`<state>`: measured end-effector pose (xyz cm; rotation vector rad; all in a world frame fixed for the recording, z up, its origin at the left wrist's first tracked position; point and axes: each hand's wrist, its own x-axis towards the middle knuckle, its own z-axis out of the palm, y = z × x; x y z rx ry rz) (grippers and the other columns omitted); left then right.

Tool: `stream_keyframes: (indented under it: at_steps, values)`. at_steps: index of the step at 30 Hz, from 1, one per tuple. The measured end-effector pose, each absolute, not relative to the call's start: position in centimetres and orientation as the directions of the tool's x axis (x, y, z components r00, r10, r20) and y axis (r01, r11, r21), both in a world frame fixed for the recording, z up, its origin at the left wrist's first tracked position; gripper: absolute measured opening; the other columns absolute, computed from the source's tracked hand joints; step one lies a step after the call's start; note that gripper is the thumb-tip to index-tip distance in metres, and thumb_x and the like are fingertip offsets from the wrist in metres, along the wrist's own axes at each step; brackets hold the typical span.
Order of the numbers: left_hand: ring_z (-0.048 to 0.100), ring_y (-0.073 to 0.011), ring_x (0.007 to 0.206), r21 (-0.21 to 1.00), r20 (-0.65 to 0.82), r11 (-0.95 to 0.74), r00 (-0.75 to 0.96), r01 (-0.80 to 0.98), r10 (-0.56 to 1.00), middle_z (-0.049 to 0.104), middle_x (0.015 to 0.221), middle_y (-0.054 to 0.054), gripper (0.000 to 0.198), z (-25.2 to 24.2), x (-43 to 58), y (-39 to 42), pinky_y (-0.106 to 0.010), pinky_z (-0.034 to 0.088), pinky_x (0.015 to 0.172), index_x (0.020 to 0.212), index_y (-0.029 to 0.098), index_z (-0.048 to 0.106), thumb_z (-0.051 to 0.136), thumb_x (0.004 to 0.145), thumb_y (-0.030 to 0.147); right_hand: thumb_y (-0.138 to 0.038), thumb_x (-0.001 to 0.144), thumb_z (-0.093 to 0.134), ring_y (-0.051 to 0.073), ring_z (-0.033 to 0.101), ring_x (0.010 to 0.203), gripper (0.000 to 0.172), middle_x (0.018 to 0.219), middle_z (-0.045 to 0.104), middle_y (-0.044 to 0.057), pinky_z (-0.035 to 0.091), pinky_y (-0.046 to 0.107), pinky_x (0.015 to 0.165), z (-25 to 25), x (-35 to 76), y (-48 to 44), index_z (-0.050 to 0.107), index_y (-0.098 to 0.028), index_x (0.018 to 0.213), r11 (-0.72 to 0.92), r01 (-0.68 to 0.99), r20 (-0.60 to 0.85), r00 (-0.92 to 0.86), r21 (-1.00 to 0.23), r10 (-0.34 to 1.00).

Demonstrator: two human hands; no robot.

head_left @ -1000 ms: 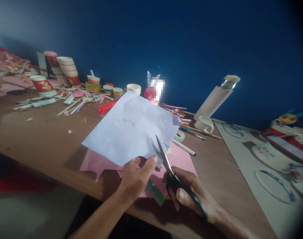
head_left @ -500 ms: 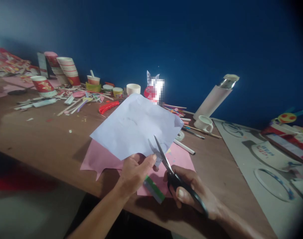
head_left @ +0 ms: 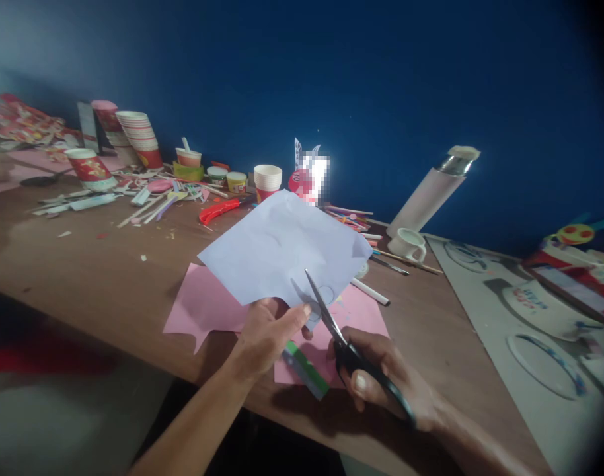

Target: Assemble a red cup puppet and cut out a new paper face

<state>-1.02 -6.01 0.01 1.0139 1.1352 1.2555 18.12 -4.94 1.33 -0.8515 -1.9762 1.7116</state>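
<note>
My left hand [head_left: 265, 334] pinches the near edge of a pale lilac paper sheet [head_left: 277, 254] and holds it tilted above the brown table [head_left: 84, 277]. My right hand [head_left: 381, 383] grips black-handled scissors [head_left: 332, 330], whose blades are open into the sheet's near edge beside a drawn circle. Under the sheet lies a pink paper [head_left: 207, 307] with a jagged cut edge. A green and grey strip [head_left: 306, 367] lies on the pink paper between my hands.
Stacked paper cups [head_left: 141, 137], small pots, a red cutter [head_left: 217, 211], sticks and scraps crowd the table's far left. A pink flask [head_left: 431, 192], a white mug [head_left: 407, 244], pens and a tape roll sit behind the sheet. At right lies a grey board [head_left: 485, 317] with plates.
The lilac sheet has turned and shifted right in my left hand, uncovering more pink paper and the red cutter. The scissors have stayed at the sheet's near edge.
</note>
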Motion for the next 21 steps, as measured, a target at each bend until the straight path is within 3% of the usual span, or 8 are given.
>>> stream_keyframes:
  at_steps: [13, 21]
  values:
    - [0.045, -0.0079, 0.038, 0.960, -0.102, 0.107, 0.034, -0.258, 0.994, 0.055, 0.045, 0.001, 0.015, -0.05, -1.32, -5.84, -0.019, 0.034, 0.036, 0.055, 0.015, 0.060, 0.058, 0.069, 0.020, -0.059, 0.075, 0.054, 0.008, 0.043, 0.048, 0.044, 0.060, 0.047, -0.002, 0.033, 0.019, 0.044, 1.12, 17.98, -4.88, 0.049, -0.015, 0.078, 0.051, 0.196, -0.115, -0.744, -0.979, 0.659]
    - [0.045, -0.0074, 0.038, 0.954, -0.087, 0.096, 0.045, -0.286, 0.995, 0.053, 0.044, 0.001, 0.020, -0.23, -1.28, -5.76, -0.019, 0.032, 0.035, 0.054, 0.015, 0.058, 0.059, 0.072, 0.024, -0.059, 0.074, 0.056, 0.008, 0.045, 0.047, 0.043, 0.065, 0.047, -0.002, 0.033, 0.019, 0.043, 0.68, 18.04, -4.80, 0.048, -0.016, 0.079, 0.022, 0.189, -0.128, -0.742, -0.982, 0.658]
